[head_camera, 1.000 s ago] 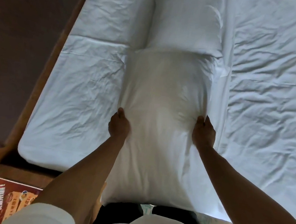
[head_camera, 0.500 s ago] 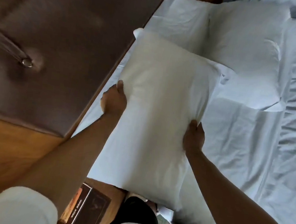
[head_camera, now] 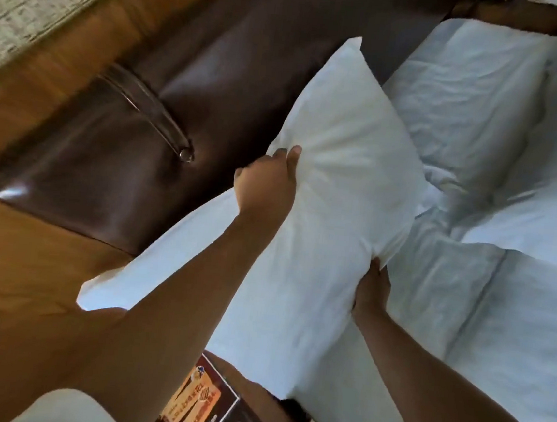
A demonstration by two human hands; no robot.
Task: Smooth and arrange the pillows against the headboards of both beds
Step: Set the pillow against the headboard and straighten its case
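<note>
A plump white rectangular pillow (head_camera: 333,189), lying lengthwise down the bed a second ago, has since been lifted and swung toward the padded dark-brown leather headboard (head_camera: 165,104), its far corner now rising in front of that panel; the view has turned with it, bringing the headboard's wooden frame (head_camera: 11,253) into the left of the picture. The person's left hand (head_camera: 268,182) grips the pillow's left edge, thumb on the front face and fingers curled behind; the right hand (head_camera: 372,293) pinches the opposite, lower edge where the fabric bunches, fingers tucked under; both forearms are extended, the left raised higher than the right. Two pillows are in view: the held one and a second white pillow (head_camera: 464,103) lying flat at the head of the bed, just beyond and to the right; a crumpled white duvet (head_camera: 516,301) covers the mattress. One headboard is visible, with one curved metal reading lamp (head_camera: 153,113) fixed to it; one printed orange-and-brown card (head_camera: 197,403) lies on a surface by the bed, below the pillow.
</note>
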